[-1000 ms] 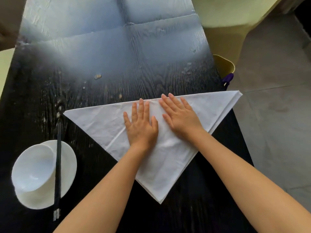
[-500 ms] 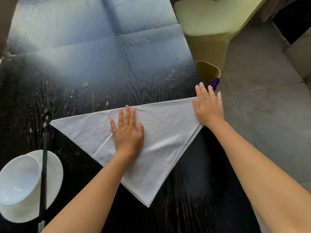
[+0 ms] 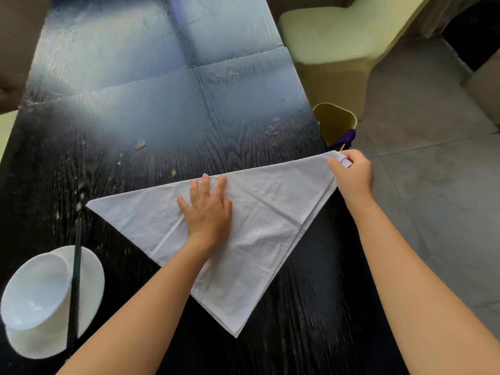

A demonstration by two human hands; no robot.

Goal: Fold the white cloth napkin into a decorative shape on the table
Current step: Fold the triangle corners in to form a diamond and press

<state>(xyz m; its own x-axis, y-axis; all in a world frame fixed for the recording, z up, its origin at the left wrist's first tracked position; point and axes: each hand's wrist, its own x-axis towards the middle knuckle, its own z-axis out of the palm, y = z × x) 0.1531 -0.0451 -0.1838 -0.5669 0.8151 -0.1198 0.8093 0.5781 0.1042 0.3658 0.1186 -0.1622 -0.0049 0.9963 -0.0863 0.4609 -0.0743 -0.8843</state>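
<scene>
Left hand [image 3: 207,212] flat on the napkin [image 3: 265,226] — right hand [image 3: 351,171] pinches its corner.

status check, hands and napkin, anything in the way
Left hand flat on napkin. Right hand pinching its right corner. Napkin a triangle on the table. Bowl, chopsticks left, clear.
</scene>
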